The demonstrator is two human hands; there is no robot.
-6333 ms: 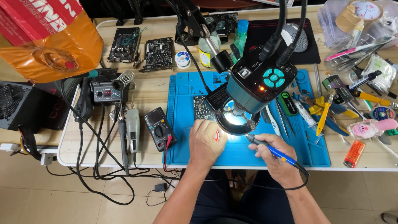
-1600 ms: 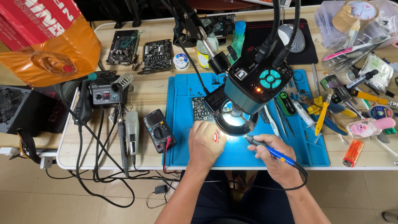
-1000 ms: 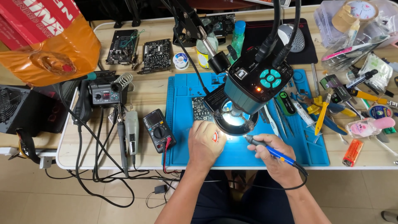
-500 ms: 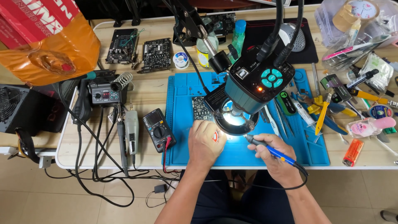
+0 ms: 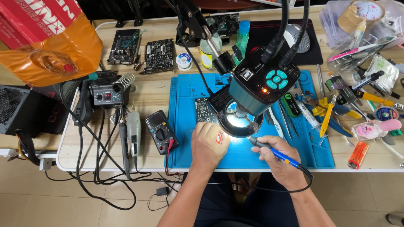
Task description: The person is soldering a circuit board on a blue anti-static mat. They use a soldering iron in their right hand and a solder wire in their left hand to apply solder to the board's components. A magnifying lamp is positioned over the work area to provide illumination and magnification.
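Observation:
My left hand rests knuckles up on the blue work mat, just left of the lit ring of the microscope camera; what its fingers touch is hidden. My right hand grips a blue-handled soldering iron with its tip pointing left under the ring light. A small dark circuit board lies on the mat beyond my left hand. The spot under the lens is hidden by the camera body.
A multimeter and a soldering station stand to the left among tangled cables. Two more circuit boards lie at the back. Pliers, tweezers, an orange lighter and other tools crowd the right. An orange bag sits far left.

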